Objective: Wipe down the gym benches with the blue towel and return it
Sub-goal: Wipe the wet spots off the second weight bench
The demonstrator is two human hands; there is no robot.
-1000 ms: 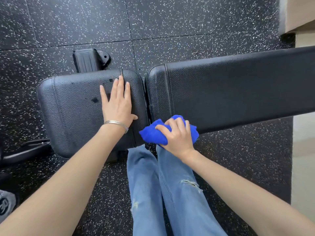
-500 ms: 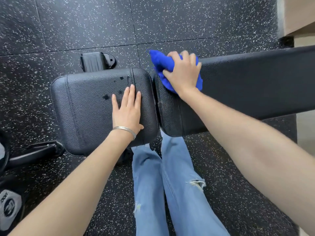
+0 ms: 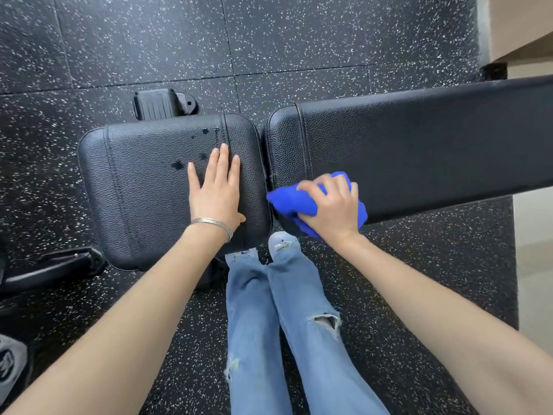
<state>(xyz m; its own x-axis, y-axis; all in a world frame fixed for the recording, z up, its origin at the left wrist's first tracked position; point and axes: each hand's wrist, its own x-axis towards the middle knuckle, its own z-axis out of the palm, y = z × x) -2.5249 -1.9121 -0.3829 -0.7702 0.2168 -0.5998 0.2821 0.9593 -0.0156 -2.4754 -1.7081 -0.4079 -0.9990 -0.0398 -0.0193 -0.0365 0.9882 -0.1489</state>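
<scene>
Right hand (image 3: pixel 330 209): fingers curled over the bunched blue towel (image 3: pixel 294 202), gripping it and pressing it onto the near edge of the long back pad (image 3: pixel 419 145), at the end nearest the gap between the two pads. Half a second ago the same hand held the towel at the far edge of that pad end; a second ago it was at the near edge. Reading: back-and-forth strokes across the pad's width, one pass just completed; wiping stage under way, return of the towel not yet due.

Left hand (image 3: pixel 217 187): fingers extended and together, palm flat on the seat pad (image 3: pixel 149 190), holding nothing; placement unchanged over the last second, apparently bracing. Thin metal bangle (image 3: pixel 214 224) at the wrist.

Seat pad: several dark spots (image 3: pixel 178 165) just beyond the left fingertips, untouched by the towel; whether wet marks or damage cannot be told. Judged still to be wiped.

Surround: speckled rubber floor (image 3: pixel 299 40); black frame foot (image 3: pixel 163 103) beyond the seat pad; the person's jeans (image 3: pixel 269 324) below.

Hidden or cut off: the back pad runs out of frame at right, so its remaining length and condition are unknown; the towel's underside and part of its bulk lie under the right hand; other benches and the towel's return place are not in view; a grey object (image 3: pixel 9 363) at lower left is cropped and unidentifiable
</scene>
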